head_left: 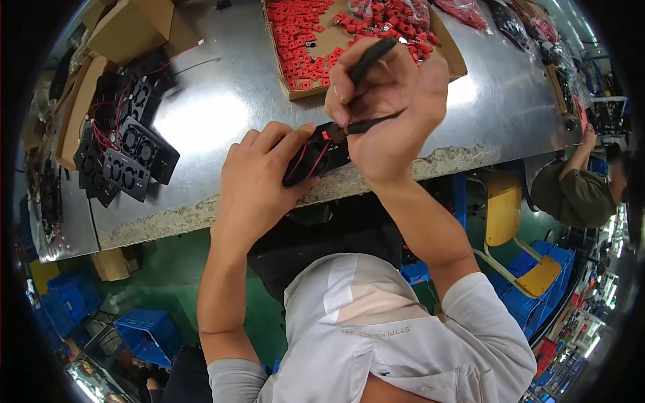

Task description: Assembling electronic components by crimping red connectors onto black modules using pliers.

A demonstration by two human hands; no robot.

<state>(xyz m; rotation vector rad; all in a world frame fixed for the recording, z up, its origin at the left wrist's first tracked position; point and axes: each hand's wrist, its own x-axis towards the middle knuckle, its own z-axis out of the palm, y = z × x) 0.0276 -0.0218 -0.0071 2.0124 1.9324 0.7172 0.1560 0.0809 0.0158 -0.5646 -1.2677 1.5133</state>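
Observation:
My left hand (259, 174) is closed around a small black fan panel (341, 156), held just above the near edge of the metal bench. Red wires (318, 158) run across the panel to a small red part (327, 135) at its upper side. My right hand (400, 107) grips black-handled pliers (371, 62), the two handles spread apart in the palm and fingers. Their jaws meet the panel beside the red part; the fingers and dark colours hide exactly what they touch.
A shallow cardboard tray (293, 93) of small red parts stands beyond my hands. More black fan panels (138, 148) with wires are heaped at the left near cardboard boxes (131, 30). The bench's near edge (443, 160) is rough. A yellow chair (504, 208) and another person (579, 185) are at the right.

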